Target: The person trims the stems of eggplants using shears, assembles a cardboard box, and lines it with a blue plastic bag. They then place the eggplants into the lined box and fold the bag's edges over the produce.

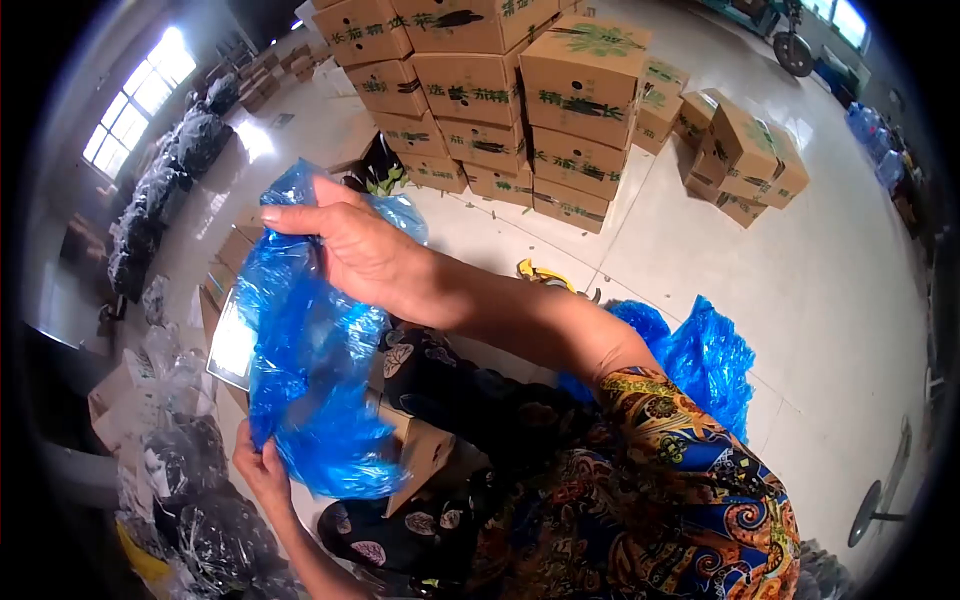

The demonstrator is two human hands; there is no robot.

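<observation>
A crumpled, see-through blue plastic bag (290, 340) hangs stretched between my two hands. Up high, my right hand (360, 245) pinches its top end between thumb and fingers. Lower down, my left hand (262, 468) is closed on the bag's near edge. The loose part of the bag is smeared by motion. Partly hidden behind it is a shiny metal plate (228, 350). An open cardboard box (428, 455) stands between my knees, under the bag. More blue plastic (710, 360) lies bunched by my right side.
Tall stacks of printed cardboard boxes (470, 90) stand in front, with more boxes (750, 155) farther right. Dark wrapped bundles (185, 160) line the left. A yellow-handled tool (545, 273) lies on the tiled floor. Clear plastic-wrapped goods (190, 470) are piled near my left arm.
</observation>
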